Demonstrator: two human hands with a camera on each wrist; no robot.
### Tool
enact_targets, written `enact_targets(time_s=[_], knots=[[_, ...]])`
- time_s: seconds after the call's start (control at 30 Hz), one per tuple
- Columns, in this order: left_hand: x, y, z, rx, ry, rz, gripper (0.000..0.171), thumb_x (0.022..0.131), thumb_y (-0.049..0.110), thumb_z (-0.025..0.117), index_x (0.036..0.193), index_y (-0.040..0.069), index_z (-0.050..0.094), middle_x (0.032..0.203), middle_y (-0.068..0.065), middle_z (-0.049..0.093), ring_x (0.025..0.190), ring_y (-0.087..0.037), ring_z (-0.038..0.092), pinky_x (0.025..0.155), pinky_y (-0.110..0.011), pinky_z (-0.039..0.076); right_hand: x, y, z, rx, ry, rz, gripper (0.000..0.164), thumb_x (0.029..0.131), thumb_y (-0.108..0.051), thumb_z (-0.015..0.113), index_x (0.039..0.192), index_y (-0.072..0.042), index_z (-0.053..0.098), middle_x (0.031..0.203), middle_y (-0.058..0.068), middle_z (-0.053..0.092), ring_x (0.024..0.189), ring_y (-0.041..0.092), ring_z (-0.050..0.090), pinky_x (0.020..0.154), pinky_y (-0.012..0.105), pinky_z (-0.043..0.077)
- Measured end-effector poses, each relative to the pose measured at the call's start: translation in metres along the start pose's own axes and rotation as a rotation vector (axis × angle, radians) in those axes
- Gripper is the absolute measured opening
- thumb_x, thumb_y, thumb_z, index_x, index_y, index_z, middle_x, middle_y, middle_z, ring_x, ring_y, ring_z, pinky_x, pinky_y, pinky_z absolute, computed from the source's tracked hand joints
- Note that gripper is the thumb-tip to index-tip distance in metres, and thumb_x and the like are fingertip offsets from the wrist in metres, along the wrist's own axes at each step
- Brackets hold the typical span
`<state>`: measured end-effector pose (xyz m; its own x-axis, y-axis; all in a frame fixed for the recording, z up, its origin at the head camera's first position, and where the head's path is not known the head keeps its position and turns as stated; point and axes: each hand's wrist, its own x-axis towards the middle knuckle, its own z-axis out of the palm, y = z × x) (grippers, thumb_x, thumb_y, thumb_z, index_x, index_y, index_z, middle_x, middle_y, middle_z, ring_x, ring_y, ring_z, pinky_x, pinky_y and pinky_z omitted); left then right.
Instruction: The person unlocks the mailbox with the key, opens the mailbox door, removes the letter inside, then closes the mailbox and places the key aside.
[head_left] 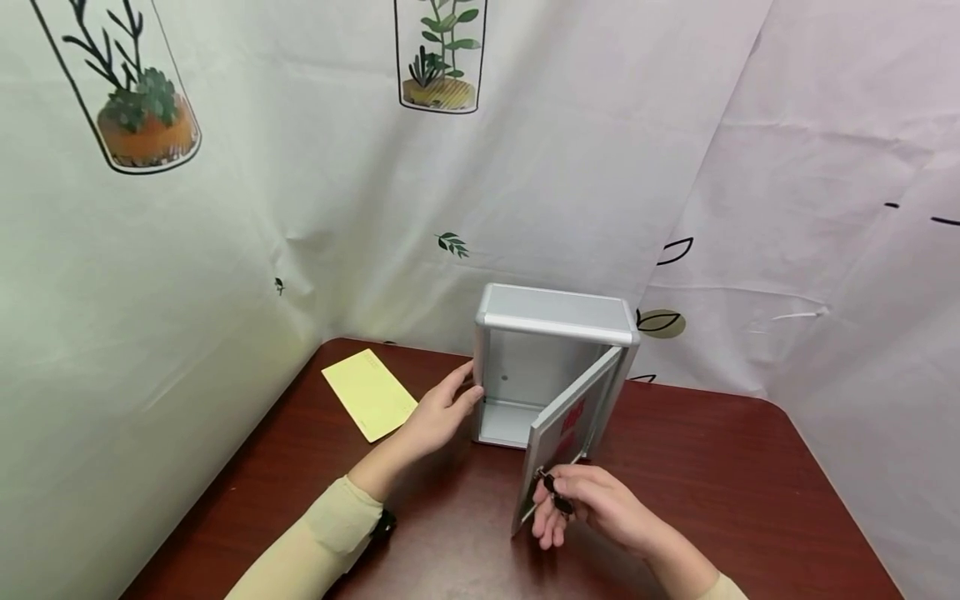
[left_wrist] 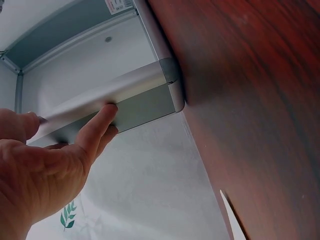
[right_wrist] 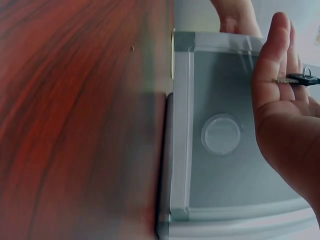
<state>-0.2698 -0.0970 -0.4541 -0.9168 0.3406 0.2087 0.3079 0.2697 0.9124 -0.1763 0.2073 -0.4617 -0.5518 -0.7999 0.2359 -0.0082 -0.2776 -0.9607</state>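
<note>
A silver-grey metal box (head_left: pixel 555 310) stands on the table, its hinged door (head_left: pixel 581 417) swung outward on the right. Red lettering marks the door, and nothing shows inside the box. At the box's left side, my left hand (head_left: pixel 438 412) touches the frame, fingers along the outer side and thumb at the front edge. My right hand (head_left: pixel 600 504) pinches a black-headed key at the lock near the door's free edge. A second key (right_wrist: pixel 300 79) on the same ring hangs in front of my palm. My right fingertips partly hide the lock.
A yellow envelope-like paper (head_left: pixel 369 395) lies on the dark red wooden table (head_left: pixel 697 467), left of the box. White printed cloth (head_left: pixel 555 167) hangs close behind the box and along both sides. A clear round disc (right_wrist: pixel 221 135) sits on the grey panel in the right wrist view.
</note>
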Motion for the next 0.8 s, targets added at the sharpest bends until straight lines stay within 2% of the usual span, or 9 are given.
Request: enact_targets(time_s=[0.13, 0.23, 0.33, 0.47, 0.57, 0.8], knots=[[-0.001, 0.001, 0.000, 0.007, 0.002, 0.004, 0.065, 0.119, 0.028, 0.058, 0.174, 0.003, 0.034, 0.167, -0.025, 0.049, 0.139, -0.038, 0.065, 0.110, -0.047, 0.058, 0.009, 0.003, 0.003, -0.018, 0.046, -0.001, 0.040, 0.119, -0.005, 0.032, 0.124, 0.031, 0.047, 0.107, 0.045, 0.071, 0.095, 0.023, 0.081, 0.081, 0.031, 0.066], [-0.001, 0.001, 0.000, 0.002, 0.002, 0.009, 0.065, 0.119, 0.028, 0.058, 0.173, 0.003, 0.035, 0.167, -0.024, 0.050, 0.140, -0.037, 0.065, 0.110, -0.047, 0.058, 0.015, 0.006, 0.006, -0.037, 0.092, 0.001, 0.042, 0.119, -0.008, 0.034, 0.122, 0.033, 0.046, 0.106, 0.046, 0.071, 0.093, 0.023, 0.081, 0.079, 0.030, 0.066], [0.000, 0.001, 0.001, 0.003, 0.006, 0.009, 0.063, 0.119, 0.027, 0.059, 0.173, 0.004, 0.036, 0.166, -0.022, 0.052, 0.139, -0.035, 0.065, 0.110, -0.047, 0.059, 0.021, 0.009, 0.008, -0.038, 0.126, 0.008, 0.044, 0.120, -0.010, 0.036, 0.122, 0.034, 0.045, 0.105, 0.041, 0.073, 0.092, 0.022, 0.082, 0.078, 0.029, 0.066], [0.001, -0.001, 0.002, 0.003, 0.009, 0.014, 0.062, 0.119, 0.025, 0.059, 0.173, 0.004, 0.038, 0.165, -0.021, 0.053, 0.138, -0.034, 0.066, 0.109, -0.047, 0.059, 0.029, 0.012, 0.009, -0.039, 0.160, 0.023, 0.047, 0.120, -0.013, 0.039, 0.122, 0.034, 0.043, 0.106, 0.023, 0.079, 0.092, 0.021, 0.082, 0.078, 0.028, 0.065], [0.001, -0.002, 0.003, -0.010, 0.008, 0.018, 0.061, 0.119, 0.024, 0.059, 0.172, 0.004, 0.038, 0.164, -0.021, 0.054, 0.139, -0.035, 0.065, 0.108, -0.047, 0.059, 0.035, 0.015, 0.009, -0.050, 0.195, 0.037, 0.049, 0.120, -0.015, 0.040, 0.123, 0.034, 0.043, 0.104, 0.017, 0.079, 0.092, 0.021, 0.082, 0.078, 0.028, 0.065], [0.001, 0.000, 0.003, -0.024, -0.002, 0.018, 0.058, 0.119, 0.022, 0.057, 0.172, 0.004, 0.039, 0.162, -0.023, 0.056, 0.140, -0.036, 0.064, 0.107, -0.046, 0.060, 0.050, 0.019, 0.011, -0.079, 0.337, 0.099, 0.044, 0.120, -0.024, 0.043, 0.124, 0.018, 0.056, 0.100, 0.012, 0.079, 0.090, 0.023, 0.082, 0.075, 0.030, 0.064]])
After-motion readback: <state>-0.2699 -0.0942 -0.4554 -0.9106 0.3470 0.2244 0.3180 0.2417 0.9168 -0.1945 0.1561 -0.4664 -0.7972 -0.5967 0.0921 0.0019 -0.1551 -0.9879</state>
